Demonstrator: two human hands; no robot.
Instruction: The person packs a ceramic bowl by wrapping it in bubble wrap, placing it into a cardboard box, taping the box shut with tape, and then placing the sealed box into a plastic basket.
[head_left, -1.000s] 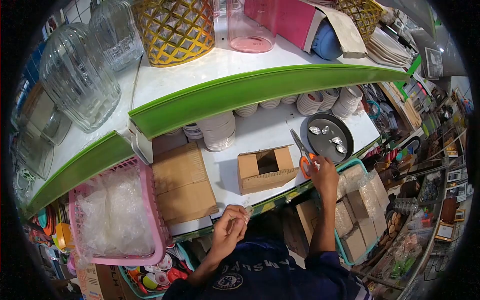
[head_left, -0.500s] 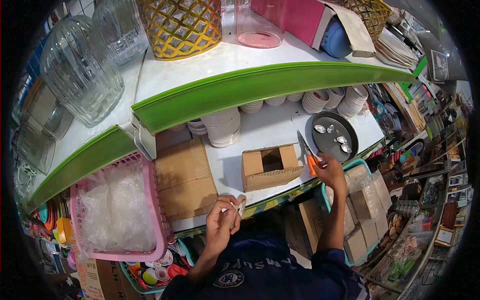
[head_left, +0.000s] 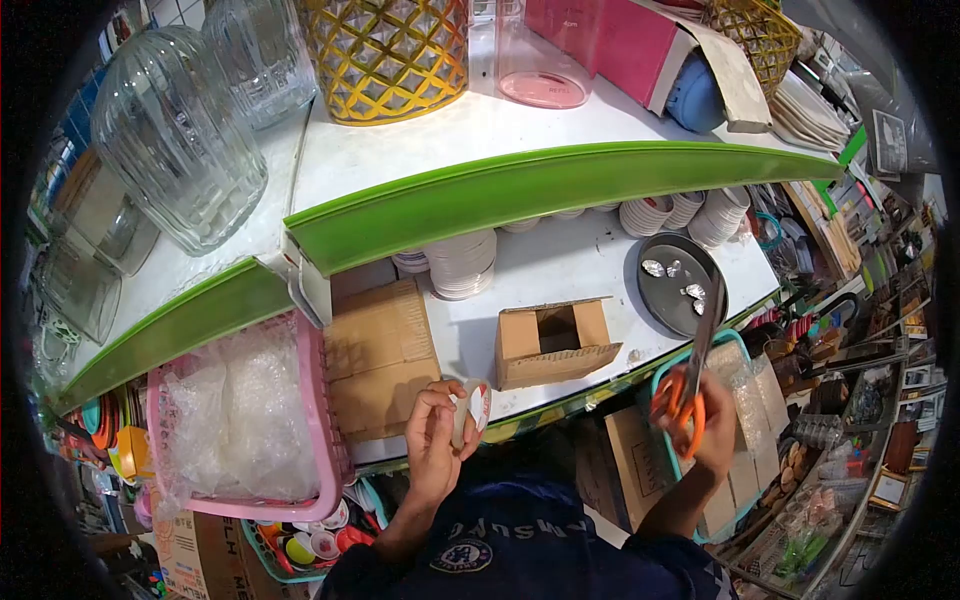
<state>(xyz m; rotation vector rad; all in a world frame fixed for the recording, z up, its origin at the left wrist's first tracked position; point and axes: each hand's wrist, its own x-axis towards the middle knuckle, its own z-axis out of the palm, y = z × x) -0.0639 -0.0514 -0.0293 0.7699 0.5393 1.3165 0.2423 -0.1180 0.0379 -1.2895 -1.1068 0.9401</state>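
Observation:
Orange-handled scissors (head_left: pixel 690 395) are in my right hand (head_left: pixel 708 425), raised over the teal basket with the blades pointing up past the pan's edge. My left hand (head_left: pixel 436 440) pinches a small roll of tape (head_left: pixel 475 408) in front of the shelf's edge. Between the hands, an open cardboard box (head_left: pixel 555 350) stands on the white shelf. To its right, a dark round pan (head_left: pixel 668 300) holds several crumpled silvery pieces (head_left: pixel 694 292). Flat cardboard (head_left: pixel 385 360) lies left of the box.
A pink basket (head_left: pixel 330 440) of clear plastic wrap sits at the left. White bowls (head_left: pixel 462 265) are stacked under the green-edged upper shelf (head_left: pixel 560 190), which bears glass jars (head_left: pixel 180 140). A teal basket (head_left: pixel 665 370) with cardboard is at the lower right.
My right hand has lifted the scissors off the shelf and brought them right and closer to me. The tape roll in my left hand has turned and shows more of its face.

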